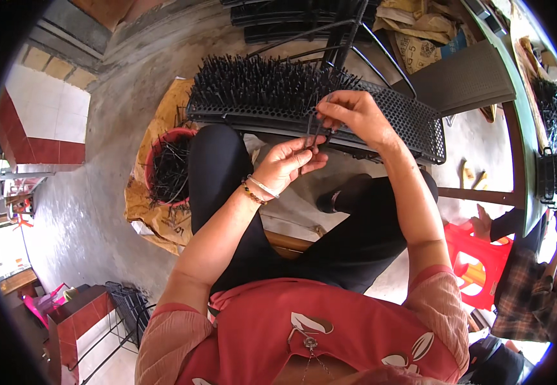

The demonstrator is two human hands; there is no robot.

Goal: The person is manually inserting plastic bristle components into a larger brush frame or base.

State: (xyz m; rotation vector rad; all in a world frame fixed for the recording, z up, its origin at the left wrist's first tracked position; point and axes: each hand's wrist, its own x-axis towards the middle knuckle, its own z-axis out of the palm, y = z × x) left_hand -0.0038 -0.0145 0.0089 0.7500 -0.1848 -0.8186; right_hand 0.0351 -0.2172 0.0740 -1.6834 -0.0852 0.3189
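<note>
Thin black strips (311, 129) are held upright in the grip of both hands, the lower ends pinched by the closed fingers of the left hand (289, 160), the upper part by those of the right hand (355, 115), at the near edge of a perforated black tray (422, 125). Black rods (246, 82) are packed upright across the tray's left part. Left of the tray, a red basin (179, 132) is set on a brown sheet (138, 192), spread over grey concrete floor (115, 167). Right of it, a green counter (532, 212) and a red stool (477, 298) are seen.
</note>
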